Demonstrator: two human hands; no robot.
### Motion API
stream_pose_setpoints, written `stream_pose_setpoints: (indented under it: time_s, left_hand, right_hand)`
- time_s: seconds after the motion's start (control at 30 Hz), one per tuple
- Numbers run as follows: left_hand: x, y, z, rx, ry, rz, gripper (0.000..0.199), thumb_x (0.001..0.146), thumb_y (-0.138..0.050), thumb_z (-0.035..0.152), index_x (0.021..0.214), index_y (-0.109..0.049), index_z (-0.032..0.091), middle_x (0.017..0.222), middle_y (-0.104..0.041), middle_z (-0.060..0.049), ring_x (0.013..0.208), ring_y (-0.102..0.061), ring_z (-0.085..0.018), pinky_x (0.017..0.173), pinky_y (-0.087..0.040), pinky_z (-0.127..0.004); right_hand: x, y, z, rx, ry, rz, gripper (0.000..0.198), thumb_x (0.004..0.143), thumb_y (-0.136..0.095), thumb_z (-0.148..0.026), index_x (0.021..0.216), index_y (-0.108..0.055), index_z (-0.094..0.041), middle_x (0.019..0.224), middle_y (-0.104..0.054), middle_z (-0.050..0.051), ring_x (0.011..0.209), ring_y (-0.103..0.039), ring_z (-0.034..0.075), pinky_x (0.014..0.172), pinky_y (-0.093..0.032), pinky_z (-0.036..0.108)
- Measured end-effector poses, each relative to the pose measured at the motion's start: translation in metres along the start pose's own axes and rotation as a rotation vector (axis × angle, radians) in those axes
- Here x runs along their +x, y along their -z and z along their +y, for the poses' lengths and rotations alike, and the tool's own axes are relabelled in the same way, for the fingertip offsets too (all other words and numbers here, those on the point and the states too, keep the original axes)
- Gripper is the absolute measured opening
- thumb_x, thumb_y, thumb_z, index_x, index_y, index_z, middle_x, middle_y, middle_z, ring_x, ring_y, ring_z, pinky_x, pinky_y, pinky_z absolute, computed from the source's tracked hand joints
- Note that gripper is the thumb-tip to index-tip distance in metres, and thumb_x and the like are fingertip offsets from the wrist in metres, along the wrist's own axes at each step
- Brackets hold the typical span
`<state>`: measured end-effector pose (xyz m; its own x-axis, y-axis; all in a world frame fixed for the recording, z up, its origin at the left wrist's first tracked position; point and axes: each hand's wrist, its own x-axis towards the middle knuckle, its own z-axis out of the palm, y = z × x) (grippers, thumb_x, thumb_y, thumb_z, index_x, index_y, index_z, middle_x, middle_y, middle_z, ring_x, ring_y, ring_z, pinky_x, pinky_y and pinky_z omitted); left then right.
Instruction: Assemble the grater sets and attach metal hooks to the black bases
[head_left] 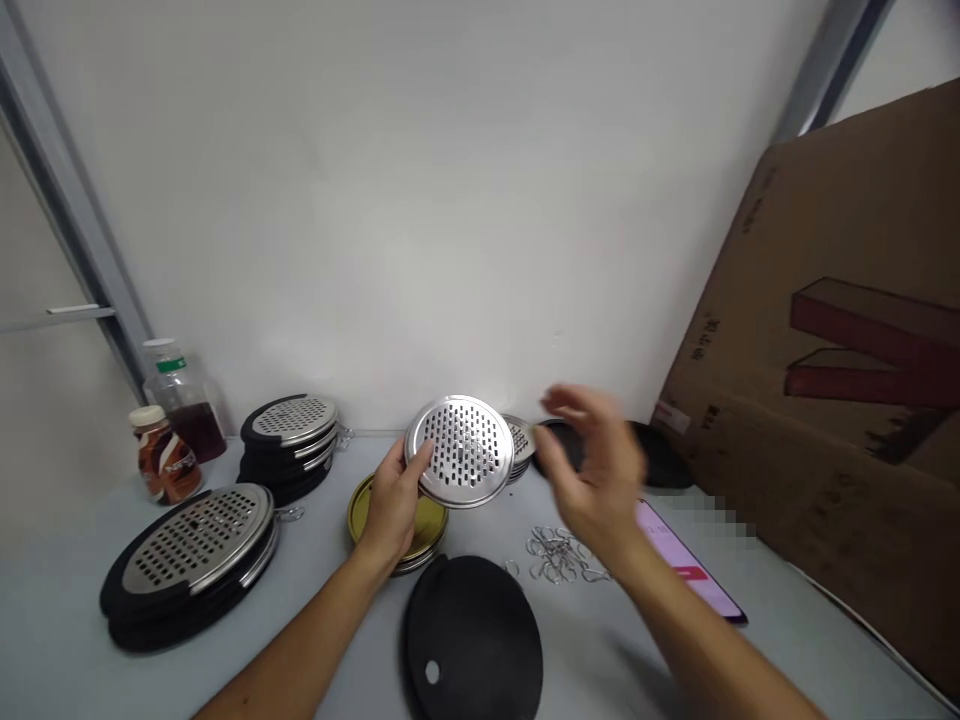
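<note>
My left hand grips a round metal grater disc by its left edge, thumb on the perforated face. To the right of the disc, my right hand is raised with thumb and fingers apart; it is slightly blurred and nothing shows in it. Under my left hand lies a stack of gold-coloured round plates. Nearest me is a black round cover with a small hole. Partly hidden behind the held disc is a stack of more grater discs. Wire clips lie loose below my right hand.
Stacked graters with black rims stand at left, a front stack and a back stack. Two bottles, one brown and one clear, are behind them. At right are a phone, black covers and a large cardboard box.
</note>
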<state>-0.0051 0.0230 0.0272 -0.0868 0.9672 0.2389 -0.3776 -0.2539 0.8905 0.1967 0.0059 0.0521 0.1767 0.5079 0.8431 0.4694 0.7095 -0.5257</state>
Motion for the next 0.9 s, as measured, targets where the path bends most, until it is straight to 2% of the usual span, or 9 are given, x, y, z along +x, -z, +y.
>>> stream_pose_setpoints:
  time_s: [0.1, 0.2, 0.3, 0.4, 0.5, 0.57, 0.63, 0.77, 0.9]
  left_hand:
    - [-0.007, -0.003, -0.002, 0.214, -0.108, 0.002, 0.034, 0.080, -0.072, 0.040, 0.109, -0.071, 0.021, 0.102, -0.075, -0.006, 0.096, -0.068, -0.026, 0.086, -0.050, -0.033]
    - [-0.015, -0.003, -0.008, 0.456, -0.336, 0.085, 0.039, 0.073, -0.079, 0.032, 0.111, -0.072, 0.027, 0.103, -0.075, -0.004, 0.096, -0.069, -0.027, 0.088, -0.050, -0.033]
    - [-0.022, -0.006, -0.013, 0.542, -0.481, -0.043, 0.042, 0.069, -0.082, 0.021, 0.110, -0.076, 0.031, 0.108, -0.075, -0.004, 0.100, -0.069, -0.029, 0.096, -0.048, -0.034]
    - [-0.028, -0.009, -0.016, 0.581, -0.573, -0.235, 0.046, 0.072, -0.077, 0.014, 0.113, -0.074, 0.033, 0.113, -0.074, -0.004, 0.108, -0.067, -0.029, 0.102, -0.047, -0.035]
    - [-0.035, -0.010, -0.018, 0.654, -0.720, -0.317, 0.056, 0.076, -0.072, 0.011, 0.125, -0.067, 0.036, 0.120, -0.071, -0.003, 0.111, -0.066, -0.028, 0.101, -0.049, -0.036]
    - [-0.038, -0.010, -0.017, 0.692, -0.770, -0.363, 0.060, 0.077, -0.072, 0.012, 0.131, -0.062, 0.037, 0.124, -0.069, -0.003, 0.114, -0.065, -0.028, 0.100, -0.049, -0.036]
    - [-0.041, -0.011, -0.015, 0.694, -0.718, -0.422, 0.057, 0.079, -0.072, 0.018, 0.132, -0.061, 0.036, 0.130, -0.065, -0.004, 0.120, -0.060, -0.029, 0.104, -0.047, -0.038]
    - [-0.039, -0.011, -0.013, 0.595, -0.477, -0.454, 0.045, 0.087, -0.064, 0.032, 0.132, -0.061, 0.034, 0.141, -0.056, -0.006, 0.134, -0.048, -0.032, 0.113, -0.039, -0.045]
    - [-0.030, -0.008, -0.023, 0.523, -0.366, -0.483, 0.051, 0.087, -0.062, 0.043, 0.137, -0.055, 0.035, 0.147, -0.049, -0.006, 0.138, -0.041, -0.035, 0.114, -0.037, -0.052]
  right_hand:
    - [-0.016, -0.008, 0.016, 0.068, -0.175, -0.119, 0.051, 0.086, -0.069, -0.038, 0.134, -0.055, -0.029, 0.128, -0.057, 0.012, 0.111, -0.059, 0.028, 0.093, -0.052, 0.048]
    - [-0.039, -0.024, 0.024, 0.333, -0.473, -0.260, 0.079, 0.080, -0.075, -0.041, 0.148, -0.034, -0.036, 0.149, -0.040, 0.011, 0.131, -0.048, 0.030, 0.098, -0.049, 0.048]
    - [-0.052, -0.035, 0.018, 0.738, -0.703, -0.361, 0.094, 0.080, -0.074, -0.047, 0.152, -0.013, -0.044, 0.154, -0.034, 0.008, 0.131, -0.049, 0.028, 0.097, -0.049, 0.048]
    - [-0.051, -0.036, 0.008, 0.964, -0.745, -0.335, 0.101, 0.075, -0.077, -0.051, 0.152, -0.011, -0.046, 0.148, -0.043, 0.008, 0.121, -0.057, 0.026, 0.093, -0.051, 0.046]
    - [-0.043, -0.026, 0.005, 1.024, -0.714, -0.305, 0.109, 0.066, -0.084, -0.050, 0.151, -0.016, -0.045, 0.141, -0.051, 0.006, 0.115, -0.060, 0.027, 0.092, -0.051, 0.044]
    - [-0.039, -0.018, 0.004, 1.056, -0.723, -0.308, 0.106, 0.065, -0.084, -0.050, 0.150, -0.020, -0.045, 0.136, -0.054, 0.006, 0.112, -0.061, 0.027, 0.093, -0.050, 0.045]
    - [-0.036, -0.013, 0.002, 1.083, -0.740, -0.299, 0.102, 0.067, -0.083, -0.047, 0.149, -0.022, -0.045, 0.131, -0.058, 0.005, 0.111, -0.062, 0.027, 0.092, -0.050, 0.044]
    - [-0.035, -0.012, -0.001, 1.115, -0.772, -0.326, 0.108, 0.063, -0.086, -0.035, 0.148, -0.021, -0.048, 0.128, -0.058, 0.002, 0.105, -0.063, 0.024, 0.085, -0.053, 0.040]
    - [-0.038, -0.017, 0.006, 1.131, -0.788, -0.395, 0.110, 0.063, -0.086, -0.033, 0.147, -0.018, -0.049, 0.135, -0.052, 0.001, 0.104, -0.063, 0.023, 0.079, -0.055, 0.037]
